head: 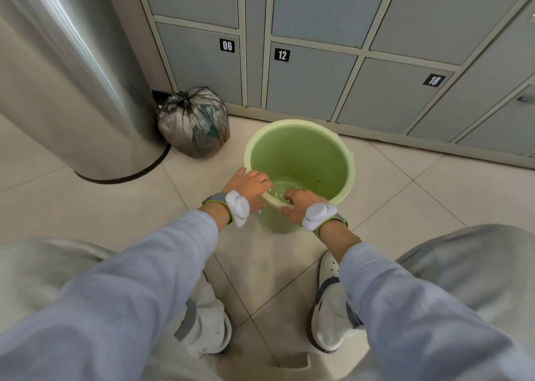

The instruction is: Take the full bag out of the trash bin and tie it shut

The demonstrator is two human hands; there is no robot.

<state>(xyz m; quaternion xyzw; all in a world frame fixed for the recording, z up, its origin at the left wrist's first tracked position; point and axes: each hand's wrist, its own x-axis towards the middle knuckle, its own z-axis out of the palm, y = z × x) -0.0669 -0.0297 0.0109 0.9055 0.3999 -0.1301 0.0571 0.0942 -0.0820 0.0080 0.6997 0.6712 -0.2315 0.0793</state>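
Note:
A light green trash bin (pixel 333 152) stands on the tiled floor in front of me, with no bag inside it. A grey-black trash bag (pixel 192 121), knotted at its top, sits on the floor to the bin's far left, against the lockers. Both hands are at the bin's near rim. My left hand (pixel 249 188) grips the rim with its fingers curled over the edge. My right hand (pixel 298 204) holds the rim beside it, fingers hooked inside. White trackers are strapped to both wrists.
A tall steel cylinder (pixel 72 85) stands at the left, touching the bag. Grey numbered lockers (pixel 309 82) fill the wall behind the bin. My knees and white shoes (pixel 333 317) are below, close to the bin.

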